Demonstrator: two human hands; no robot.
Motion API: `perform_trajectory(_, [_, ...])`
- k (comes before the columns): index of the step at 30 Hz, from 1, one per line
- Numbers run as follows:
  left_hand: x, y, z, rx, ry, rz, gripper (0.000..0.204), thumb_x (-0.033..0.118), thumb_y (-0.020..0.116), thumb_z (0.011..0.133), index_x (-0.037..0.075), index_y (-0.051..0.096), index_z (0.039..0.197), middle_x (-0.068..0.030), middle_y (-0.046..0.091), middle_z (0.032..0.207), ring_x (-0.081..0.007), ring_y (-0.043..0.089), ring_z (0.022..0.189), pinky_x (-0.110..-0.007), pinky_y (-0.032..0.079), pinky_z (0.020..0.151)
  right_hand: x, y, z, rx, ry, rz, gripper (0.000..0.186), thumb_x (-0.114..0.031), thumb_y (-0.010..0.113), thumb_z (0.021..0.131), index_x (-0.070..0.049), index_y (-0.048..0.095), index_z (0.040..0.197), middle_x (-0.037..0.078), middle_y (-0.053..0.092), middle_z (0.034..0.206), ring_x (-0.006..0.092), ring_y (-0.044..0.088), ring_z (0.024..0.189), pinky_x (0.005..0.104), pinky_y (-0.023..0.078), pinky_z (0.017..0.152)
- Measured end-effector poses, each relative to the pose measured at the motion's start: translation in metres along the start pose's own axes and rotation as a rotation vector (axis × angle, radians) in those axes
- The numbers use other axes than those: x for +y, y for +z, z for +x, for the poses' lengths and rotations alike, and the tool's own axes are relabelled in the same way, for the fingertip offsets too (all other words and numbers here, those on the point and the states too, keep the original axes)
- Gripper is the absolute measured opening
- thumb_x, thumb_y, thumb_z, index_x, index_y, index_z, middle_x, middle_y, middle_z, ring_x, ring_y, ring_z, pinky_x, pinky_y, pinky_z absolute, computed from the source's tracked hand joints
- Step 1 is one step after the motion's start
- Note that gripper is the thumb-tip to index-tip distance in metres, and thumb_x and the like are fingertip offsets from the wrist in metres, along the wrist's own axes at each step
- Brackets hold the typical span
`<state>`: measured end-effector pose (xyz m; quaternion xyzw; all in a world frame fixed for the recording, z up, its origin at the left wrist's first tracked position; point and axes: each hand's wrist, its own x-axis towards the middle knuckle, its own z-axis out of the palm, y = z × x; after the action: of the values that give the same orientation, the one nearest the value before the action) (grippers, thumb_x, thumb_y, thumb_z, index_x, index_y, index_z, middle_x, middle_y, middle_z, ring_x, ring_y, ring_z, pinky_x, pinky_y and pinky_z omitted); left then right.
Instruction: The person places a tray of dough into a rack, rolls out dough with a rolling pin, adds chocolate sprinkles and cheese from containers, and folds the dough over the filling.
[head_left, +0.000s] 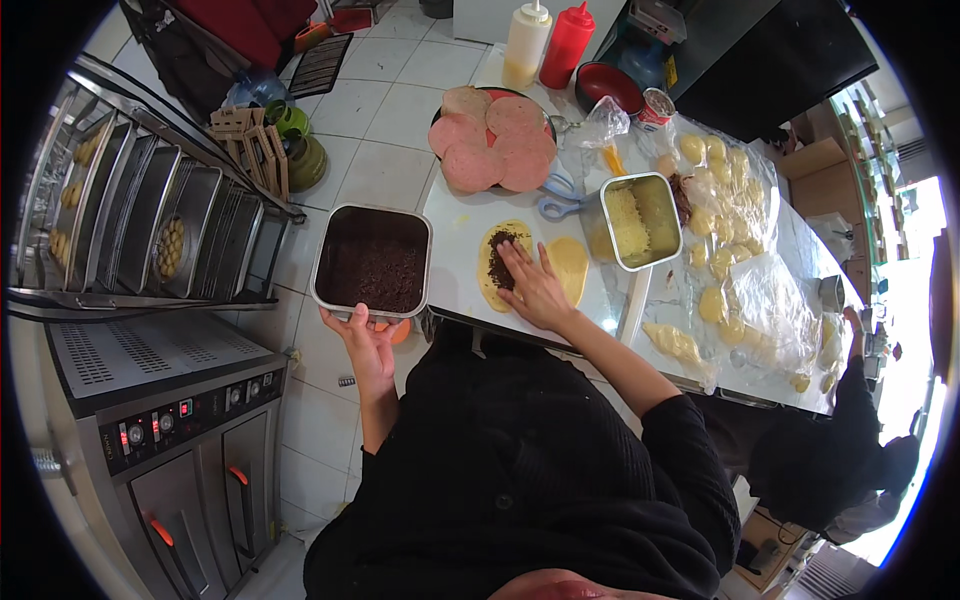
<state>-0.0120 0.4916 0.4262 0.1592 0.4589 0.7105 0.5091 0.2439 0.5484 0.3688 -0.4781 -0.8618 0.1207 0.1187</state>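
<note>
- One flat oval of dough (485, 272) lies on the bench (452, 282) straight ahead of the person, near the bench's left edge, its long axis running away from the body
- Dark sprinkles (497, 262) lie along its middle, with a bare yellow margin showing around them
- The right hand (535, 292) is the nearer one: palm down, fingers somewhat spread, it reaches in from the right, fingertips touching the sprinkles on the right side of the oval; whether anything is under the palm, I cannot tell
- The left hand (370, 352) grips the near rim of a dark-filled tin (352, 228), fingers at the edge; how the rest of the grip sits beneath is hidden
- The relation that matters most: this tin is left of the oval and apart from it, out past the bench's edge, so the oval sits between the tin and the right palm
- A second piece of dough (572, 268), with no sprinkles showing, lies just right of the first, partly behind the right hand
- Farther right stands a yellow-filled tin (662, 210), with blue-handled scissors (560, 208) beside it
</note>
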Motion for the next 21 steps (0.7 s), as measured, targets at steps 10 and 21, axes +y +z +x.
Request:
perform_trajectory(10, [-0.005,0.003,-0.003,-0.001,-0.015,-0.010,0.073,0.019,0.057,0.079,0.024,0.008,0.133,-0.0079,0.040,0.117,-0.0205,0.048,0.095,-0.040,0.048,0.068,-0.015,0.006,-0.027,-0.028,-0.091,0.062,0.069,-0.041,0.046,0.084,-0.001,0.020,0.134,0.014,0.034,0.134,0.0254,0.029,0.127,0.0477,0.010,0.106])
perform_trajectory(21, [-0.003,0.005,-0.006,-0.005,-0.019,0.013,0.076,0.021,0.057,0.080,0.024,0.004,0.134,-0.0106,0.035,0.122,-0.0226,0.048,0.098,-0.044,0.049,0.073,-0.015,0.003,-0.032,-0.018,-0.147,0.190,0.073,-0.040,0.050,0.083,0.002,0.019,0.134,0.016,0.044,0.125,0.0273,0.035,0.123,0.0478,0.011,0.106])
